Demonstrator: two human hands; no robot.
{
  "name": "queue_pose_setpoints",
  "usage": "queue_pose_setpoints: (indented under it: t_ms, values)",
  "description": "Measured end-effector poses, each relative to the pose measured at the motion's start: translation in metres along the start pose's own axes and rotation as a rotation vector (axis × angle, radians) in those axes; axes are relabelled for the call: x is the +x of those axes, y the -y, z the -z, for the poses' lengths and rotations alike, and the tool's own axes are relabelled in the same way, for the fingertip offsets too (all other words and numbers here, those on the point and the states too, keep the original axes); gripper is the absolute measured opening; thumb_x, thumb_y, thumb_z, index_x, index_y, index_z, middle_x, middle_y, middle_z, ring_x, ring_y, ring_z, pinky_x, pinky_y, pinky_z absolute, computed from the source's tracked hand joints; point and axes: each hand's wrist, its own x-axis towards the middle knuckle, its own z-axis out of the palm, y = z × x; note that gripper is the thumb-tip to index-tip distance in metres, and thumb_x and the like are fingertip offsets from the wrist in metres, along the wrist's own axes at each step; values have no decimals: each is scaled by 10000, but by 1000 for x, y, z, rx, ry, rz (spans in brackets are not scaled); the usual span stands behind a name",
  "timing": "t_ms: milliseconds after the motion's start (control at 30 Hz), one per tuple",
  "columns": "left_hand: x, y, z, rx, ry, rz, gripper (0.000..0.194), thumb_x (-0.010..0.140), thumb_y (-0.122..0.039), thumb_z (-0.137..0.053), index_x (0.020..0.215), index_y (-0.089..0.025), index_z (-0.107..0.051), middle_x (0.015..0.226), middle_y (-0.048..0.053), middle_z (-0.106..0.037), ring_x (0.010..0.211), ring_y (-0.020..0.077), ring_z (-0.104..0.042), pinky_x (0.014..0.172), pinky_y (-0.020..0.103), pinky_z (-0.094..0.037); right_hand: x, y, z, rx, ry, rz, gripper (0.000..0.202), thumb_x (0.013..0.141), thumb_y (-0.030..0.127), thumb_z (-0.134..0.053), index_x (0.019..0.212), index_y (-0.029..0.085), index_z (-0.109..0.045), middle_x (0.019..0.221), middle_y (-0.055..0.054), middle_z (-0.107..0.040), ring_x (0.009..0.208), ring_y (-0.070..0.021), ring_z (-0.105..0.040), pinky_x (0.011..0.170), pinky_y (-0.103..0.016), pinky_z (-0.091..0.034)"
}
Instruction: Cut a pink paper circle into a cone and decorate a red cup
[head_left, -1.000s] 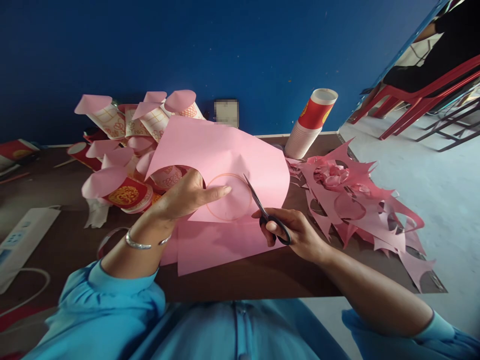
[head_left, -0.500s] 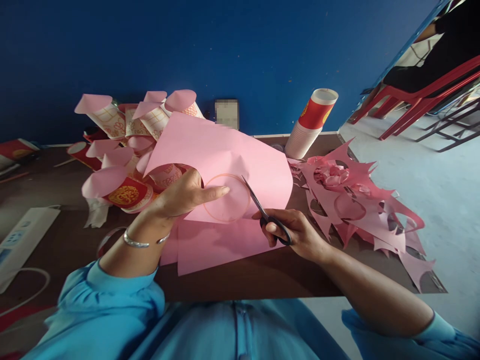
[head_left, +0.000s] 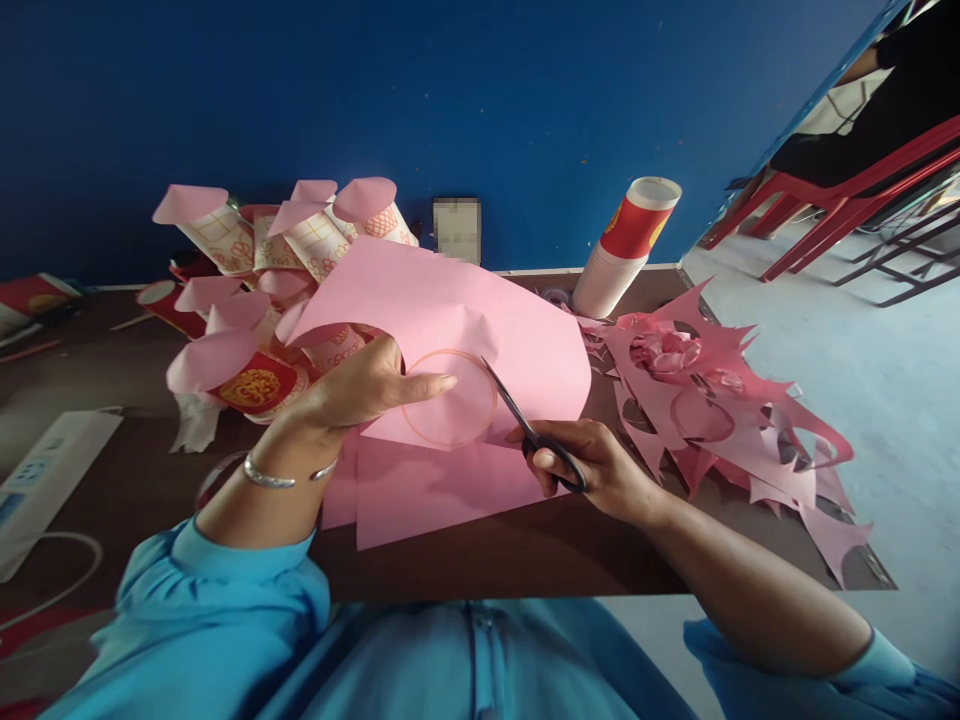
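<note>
A large sheet of pink paper (head_left: 525, 340) is raised above the table, with a circle outlined in orange on it and a curved cut-out at its left. My left hand (head_left: 375, 385) grips the sheet at that cut-out, thumb on top across the circle's left part and the other fingers hidden underneath. My right hand (head_left: 592, 465) holds black-handled scissors (head_left: 514, 405), whose blades look nearly closed and lie at the right side of the circle. Under the raised sheet, more pink paper (head_left: 435, 490) lies flat on the table.
Paper cups with pink cone tops (head_left: 255, 385) crowd the left back. A tall cup stack (head_left: 611, 265) leans at the back right, beside a heap of pink scraps (head_left: 697, 400). A white power strip (head_left: 52, 480) lies far left. Someone sits on a red chair (head_left: 847, 185) beyond the table.
The raised sheet has tipped slightly, its upper edge a little lower and its right edge further right. Both hands keep their holds, nearly unmoved.
</note>
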Motion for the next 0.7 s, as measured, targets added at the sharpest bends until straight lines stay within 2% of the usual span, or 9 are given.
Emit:
queue_pose_setpoints:
  t_ms: [67,133,267,500,700]
  values:
    - [-1,0,0,-120,-17,10,603,799,-566,-628,594,-244,-161,598,-57,-157,543,49,-160,518,274,-124,0,1,-1,3,-3,-6,492,950,623,-668,903,135,-709,617,26,-515,584,-104,-487,576,-244,-467]
    - [-1,-1,0,-149,-18,10,611,793,-546,-649,578,-242,-165,590,-59,-152,537,44,-154,515,273,-111,0,2,-1,3,-7,-18,508,934,645,-675,884,140,-706,612,26,-510,579,-106,-482,571,-249,-467]
    - [-2,-1,1,-142,-26,26,620,791,-531,-666,570,-245,-161,580,-64,-144,534,39,-144,508,268,-100,0,2,0,-2,-3,-24,514,926,650,-681,848,142,-698,606,24,-507,575,-106,-477,561,-248,-460]
    - [-4,-1,1,-94,-66,70,704,770,-536,-714,521,-250,-120,532,-78,-77,505,29,-98,486,266,-67,-1,-5,5,-4,19,-12,548,942,624,-686,1115,108,-746,609,32,-511,564,-105,-496,545,-241,-438]
    - [-3,-1,2,-78,-78,42,668,759,-537,-695,547,-249,-132,551,-64,-111,516,42,-127,475,266,-94,0,-3,5,19,44,-7,550,942,617,-691,1112,99,-764,631,23,-530,558,-93,-477,543,-240,-453]
